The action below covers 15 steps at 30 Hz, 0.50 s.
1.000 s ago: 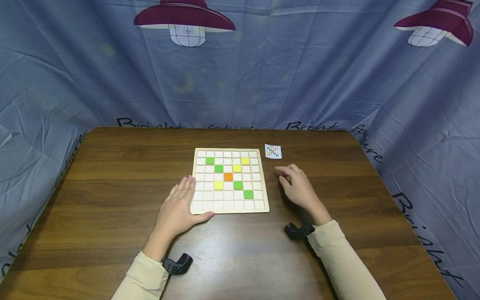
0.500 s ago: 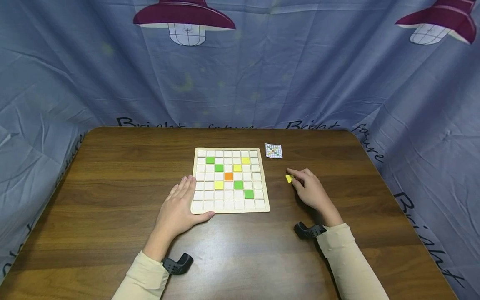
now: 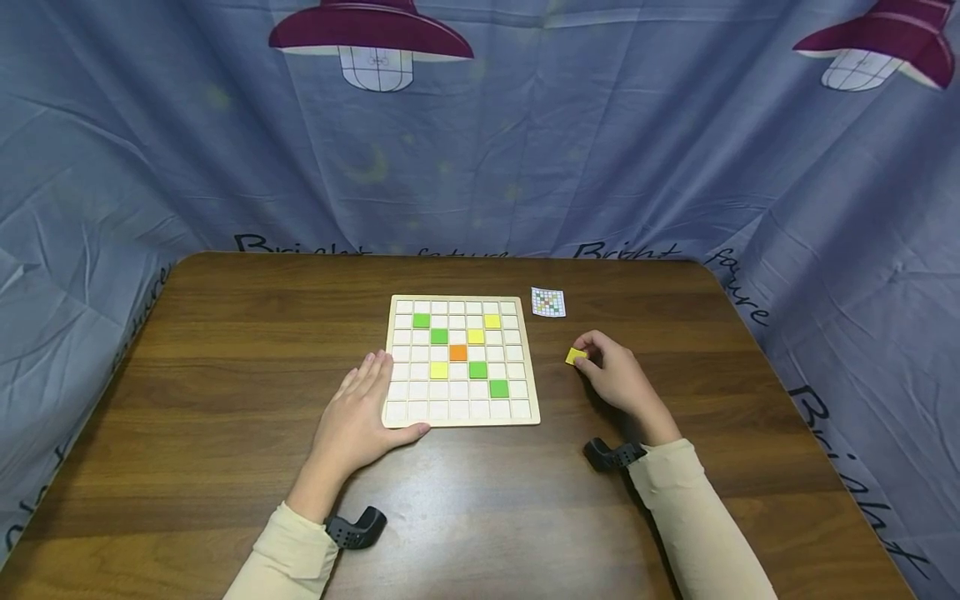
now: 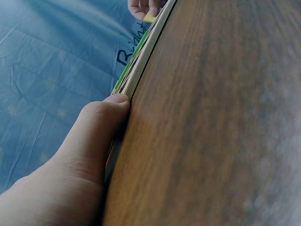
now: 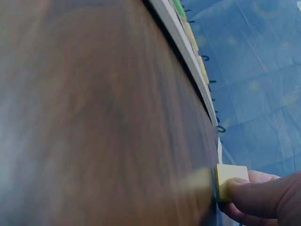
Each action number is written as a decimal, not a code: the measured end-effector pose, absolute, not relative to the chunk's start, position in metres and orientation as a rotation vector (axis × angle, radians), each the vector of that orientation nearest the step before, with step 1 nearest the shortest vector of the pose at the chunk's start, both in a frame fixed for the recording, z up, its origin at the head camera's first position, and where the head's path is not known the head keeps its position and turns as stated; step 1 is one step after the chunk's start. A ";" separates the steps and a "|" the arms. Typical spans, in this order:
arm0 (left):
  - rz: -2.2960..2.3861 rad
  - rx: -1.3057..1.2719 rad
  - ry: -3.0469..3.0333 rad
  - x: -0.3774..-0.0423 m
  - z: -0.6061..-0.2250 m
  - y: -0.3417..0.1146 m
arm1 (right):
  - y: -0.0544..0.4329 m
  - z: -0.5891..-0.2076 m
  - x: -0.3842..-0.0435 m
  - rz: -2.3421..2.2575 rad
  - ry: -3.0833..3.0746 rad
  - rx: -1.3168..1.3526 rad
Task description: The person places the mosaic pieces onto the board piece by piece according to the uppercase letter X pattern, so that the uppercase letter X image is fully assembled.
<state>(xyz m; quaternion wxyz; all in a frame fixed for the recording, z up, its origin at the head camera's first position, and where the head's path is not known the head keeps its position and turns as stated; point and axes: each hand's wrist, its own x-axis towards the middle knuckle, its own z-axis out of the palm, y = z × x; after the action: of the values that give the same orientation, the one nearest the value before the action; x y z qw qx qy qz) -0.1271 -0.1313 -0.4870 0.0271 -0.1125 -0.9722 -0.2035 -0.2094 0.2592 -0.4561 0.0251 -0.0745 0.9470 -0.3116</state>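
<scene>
A light wooden grid board (image 3: 457, 422) with white squares lies on the table. Several green tiles (image 3: 477, 370), three yellow tiles (image 3: 438, 370) and one orange tile (image 3: 457, 352) sit in its grid. My left hand (image 3: 354, 417) rests flat at the board's left side, fingers straight along that edge and thumb at the near-left corner; the left wrist view shows the thumb tip against the board's side. To the right of the board, my right hand (image 3: 617, 375) pinches a square yellow tile (image 5: 230, 174) between thumb and fingers, just over the table.
A small printed card (image 3: 548, 302) with a coloured grid pattern lies beyond the board's right corner. The brown wooden table (image 3: 225, 350) ends at its far edge before a blue curtain (image 3: 480, 150) that hangs behind and at both sides.
My right hand moved right, away from the board, then slightly back left. The yellow tile, mostly hidden at first, now shows plainly in its pinch. My left hand and the board stayed put.
</scene>
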 end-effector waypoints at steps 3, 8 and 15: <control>-0.627 -0.345 -3.006 -0.127 -0.487 -0.132 | 0.253 -0.455 -0.211 -0.996 2.936 -0.235; -0.624 -0.346 -3.003 -0.128 -0.488 -0.132 | 0.239 -0.453 -0.212 -1.082 2.955 -0.262; -0.629 -0.344 -3.002 -0.128 -0.487 -0.132 | 0.214 -0.449 -0.214 -1.187 2.928 -0.299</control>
<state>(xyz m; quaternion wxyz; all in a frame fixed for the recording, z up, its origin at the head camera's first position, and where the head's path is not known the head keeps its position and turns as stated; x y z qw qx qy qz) -0.1277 -0.1320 -0.4872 0.0274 -0.1115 -0.9723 -0.2035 -0.2145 0.2144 -0.4489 -0.0160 -0.0941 0.9225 -0.3740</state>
